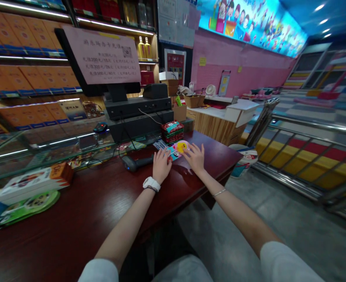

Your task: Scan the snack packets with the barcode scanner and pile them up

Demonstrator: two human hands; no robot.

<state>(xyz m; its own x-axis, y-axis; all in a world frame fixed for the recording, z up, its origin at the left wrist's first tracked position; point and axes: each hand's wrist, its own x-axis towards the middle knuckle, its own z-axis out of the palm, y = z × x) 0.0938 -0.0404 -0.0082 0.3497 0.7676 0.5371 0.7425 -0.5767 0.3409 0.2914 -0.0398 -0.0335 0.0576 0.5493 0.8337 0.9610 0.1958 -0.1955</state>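
Note:
My left hand (161, 165) and my right hand (194, 157) rest palm down on a dark red wooden counter (73, 207), fingers spread. Between them lies a small packet with a yellow duck on pink (180, 148), and my right fingertips touch its edge. Beside it, a blue-and-white packet (161, 145) lies near my left fingers. Behind them stands a stack of red snack packets (172, 131). A black handheld barcode scanner (137, 163) lies on its side just left of my left hand. A white watch (151, 184) circles my left wrist, and a thin bracelet (219, 192) my right.
A black till with a raised screen (137, 109) and a pink price sign (101, 55) stands behind the counter. To the left are a glass display case (58, 149), a pile of books and a green panda-print item (26, 207). A steel railing (308, 156) runs at right, above a bucket (243, 158).

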